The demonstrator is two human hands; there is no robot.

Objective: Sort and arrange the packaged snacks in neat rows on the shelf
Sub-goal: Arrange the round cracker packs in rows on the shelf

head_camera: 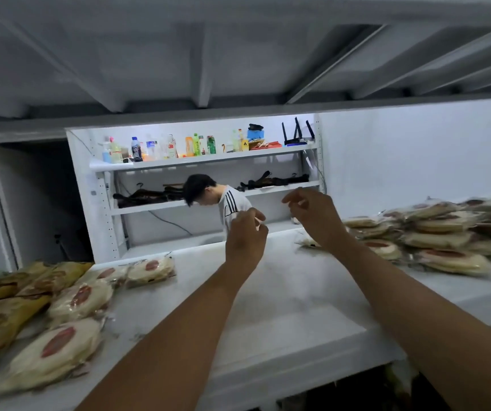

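Both my arms reach over the white shelf [285, 295]. My left hand [245, 235] hovers above its back edge with loosely curled fingers and nothing visible in them. My right hand [312, 215] is raised a little higher, fingers also loosely bent and empty. One clear packet [305, 241] lies on the shelf just under my right wrist. At the left lie pale round snack packs with red labels [69, 301] next to yellow packs [4, 310]. A loose heap of the same pale packs [434, 238] covers the right end.
The underside of an upper shelf [238, 54] hangs low overhead. Behind the shelf's back edge a person in a white striped shirt [232, 206] bends down. A further rack [208, 157] holds bottles and dark items. More packs show below the front edge [398, 378].
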